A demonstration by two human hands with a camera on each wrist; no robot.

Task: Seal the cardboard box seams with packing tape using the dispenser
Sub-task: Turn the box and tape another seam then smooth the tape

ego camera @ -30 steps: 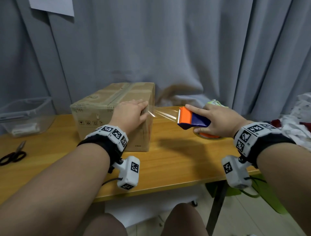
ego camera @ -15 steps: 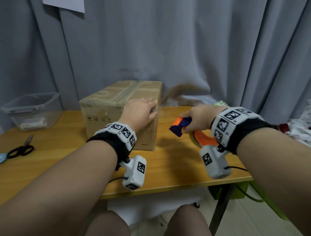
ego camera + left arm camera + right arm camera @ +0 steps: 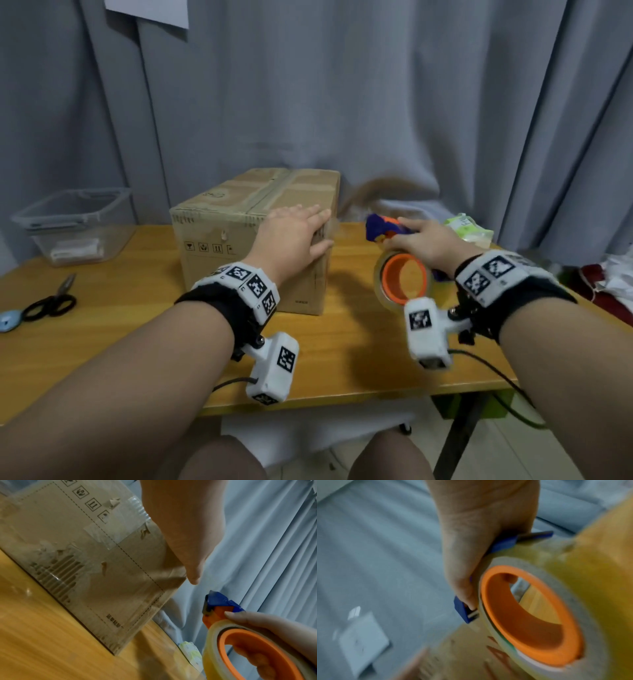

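Observation:
A brown cardboard box (image 3: 226, 219) stands on the wooden table (image 3: 137, 342), its top seam covered by a strip of clear tape. My left hand (image 3: 294, 236) lies flat with straight fingers on the box's near right corner (image 3: 171, 555). To the right of the box my right hand (image 3: 424, 240) grips the orange and blue tape dispenser (image 3: 400, 277), which carries a roll of clear tape (image 3: 573, 601). The blue cutter end (image 3: 221, 603) points toward the box, a short gap away. In the right wrist view my fingers (image 3: 467, 563) curl round the dispenser's blue handle.
A clear plastic tub (image 3: 73, 222) sits at the table's back left. Black scissors (image 3: 51, 301) lie near the left edge. A green-white packet (image 3: 469, 229) rests behind my right hand. Grey curtains (image 3: 342, 102) hang close behind the table.
The tape strand stretched between the box and the dispenser is gone. My right hand has turned the dispenser over and drawn it back, roll now facing me. The left hand stays on the box.

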